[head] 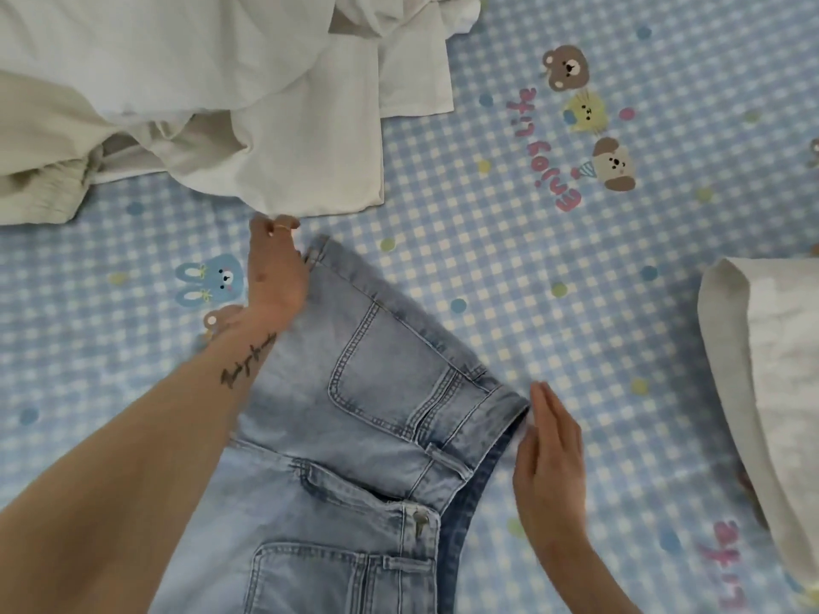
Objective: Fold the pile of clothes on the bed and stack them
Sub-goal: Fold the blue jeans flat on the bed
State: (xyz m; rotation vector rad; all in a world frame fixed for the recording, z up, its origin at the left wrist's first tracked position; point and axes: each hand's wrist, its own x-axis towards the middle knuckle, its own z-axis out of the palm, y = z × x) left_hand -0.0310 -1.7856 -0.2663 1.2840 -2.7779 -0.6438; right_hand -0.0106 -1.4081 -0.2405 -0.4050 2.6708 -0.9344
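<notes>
**Two hands on pale jeans spread over a checked bedsheet**

At far left, a heap of white and cream clothes (186,95) lies on the blue checked bedsheet (509,241) printed with cartoon animals; the top and left of the heap are cut off by the frame, so the number of garments cannot be told. Its lowest white hem lies just beyond the fingertips of the left hand (275,270). That hand reaches away from the viewer, its forearm tattooed with script too small to read. Its fingers are bunched at the far end, one wearing a thin ring, and whether they pinch the white hem cannot be told. The heel of the hand rests at the far corner of the jeans' waistband.

The light blue jeans (376,414) lie flat between the two hands, folded, with a back pocket, a belt loop and a metal button showing; the legs run off the bottom edge.

The right hand (549,463) has straight fingers pressed together, touching the waistband's folded right corner.

Well right of those fingers, a grey-white folded cloth (762,392) is cut off by the frame.
</notes>
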